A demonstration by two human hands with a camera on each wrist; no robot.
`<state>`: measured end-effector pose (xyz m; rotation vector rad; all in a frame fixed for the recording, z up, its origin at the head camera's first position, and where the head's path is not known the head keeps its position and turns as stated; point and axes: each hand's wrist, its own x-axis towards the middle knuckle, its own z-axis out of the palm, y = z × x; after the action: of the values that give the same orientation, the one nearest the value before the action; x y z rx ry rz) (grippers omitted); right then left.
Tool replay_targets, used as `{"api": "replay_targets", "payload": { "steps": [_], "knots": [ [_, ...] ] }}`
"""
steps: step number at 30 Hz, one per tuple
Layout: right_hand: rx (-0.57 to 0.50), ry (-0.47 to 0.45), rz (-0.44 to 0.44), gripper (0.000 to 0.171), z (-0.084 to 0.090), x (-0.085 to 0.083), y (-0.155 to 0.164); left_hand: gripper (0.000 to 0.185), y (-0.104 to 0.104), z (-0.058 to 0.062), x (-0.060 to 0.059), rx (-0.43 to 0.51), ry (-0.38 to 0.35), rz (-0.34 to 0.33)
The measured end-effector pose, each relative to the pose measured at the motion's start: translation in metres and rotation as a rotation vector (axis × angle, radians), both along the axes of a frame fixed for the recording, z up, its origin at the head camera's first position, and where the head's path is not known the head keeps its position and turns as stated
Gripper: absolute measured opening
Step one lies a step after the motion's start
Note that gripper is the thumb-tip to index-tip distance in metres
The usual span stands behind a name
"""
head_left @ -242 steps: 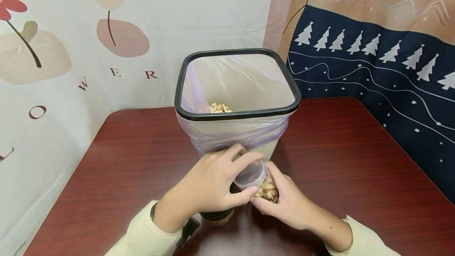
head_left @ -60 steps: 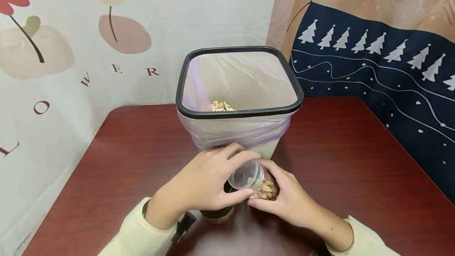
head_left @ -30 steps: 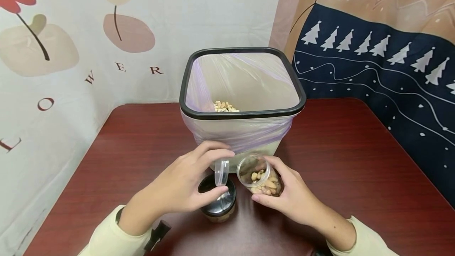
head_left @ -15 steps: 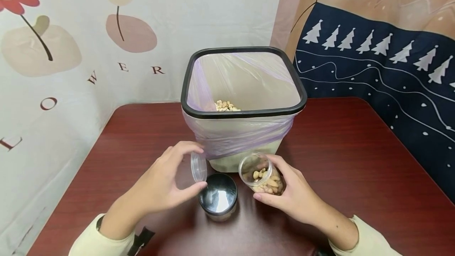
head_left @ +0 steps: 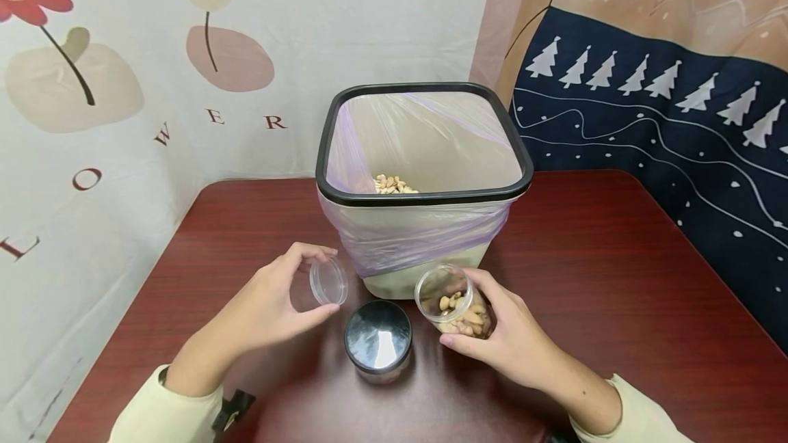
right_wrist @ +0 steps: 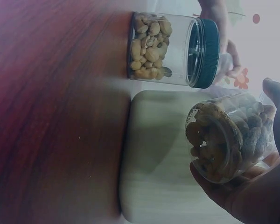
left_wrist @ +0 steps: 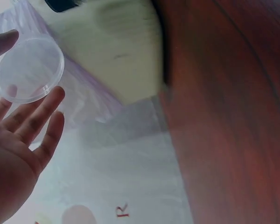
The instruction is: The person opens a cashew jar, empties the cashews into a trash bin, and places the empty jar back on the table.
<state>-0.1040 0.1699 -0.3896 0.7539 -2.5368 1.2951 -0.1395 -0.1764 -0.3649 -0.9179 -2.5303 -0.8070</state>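
Note:
My left hand (head_left: 271, 303) pinches a clear round lid (head_left: 329, 282) between thumb and fingertips, left of the bin; the same lid (left_wrist: 30, 69) fills the top left of the left wrist view. My right hand (head_left: 498, 337) grips a small clear jar of nuts (head_left: 454, 302), uncapped and tilted toward the left; the jar (right_wrist: 228, 140) shows nuts pressed against its base in the right wrist view. Between my hands stands a second nut jar with a dark lid (head_left: 378, 339), upright on the table, also the capped jar (right_wrist: 175, 49) in the right wrist view.
A beige bin (head_left: 425, 193) with a black rim and a purple-tinted liner stands just behind the jars, some nuts at its bottom (head_left: 392, 185). The dark red table (head_left: 615, 279) is backed by patterned cloth walls on the left and right.
My left hand has lifted the clear lid off the small jar and carried it to the left, uncovering the dark-lidded jar. My right hand keeps its hold on the uncapped jar.

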Motion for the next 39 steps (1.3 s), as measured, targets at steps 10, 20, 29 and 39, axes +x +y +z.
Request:
{"api": "replay_targets", "payload": {
  "steps": [10, 20, 29, 39],
  "knots": [
    [0.006, 0.002, 0.0, 0.077, 0.0, 0.001, 0.0, 0.062, -0.011, -0.017, -0.013, -0.071, -0.196, 0.088],
    [-0.004, 0.012, 0.003, 0.077, 0.002, 0.002, 0.0, 0.053, -0.013, -0.028, -0.022, -0.172, -0.303, 0.094],
    [-0.01, 0.003, -0.001, 0.076, 0.002, 0.002, 0.0, 0.056, -0.015, -0.038, -0.028, -0.234, -0.328, 0.096],
    [-0.02, 0.03, 0.003, 0.076, 0.001, 0.001, 0.0, 0.054, -0.015, -0.041, -0.028, -0.282, -0.349, 0.078]
  ]
}}
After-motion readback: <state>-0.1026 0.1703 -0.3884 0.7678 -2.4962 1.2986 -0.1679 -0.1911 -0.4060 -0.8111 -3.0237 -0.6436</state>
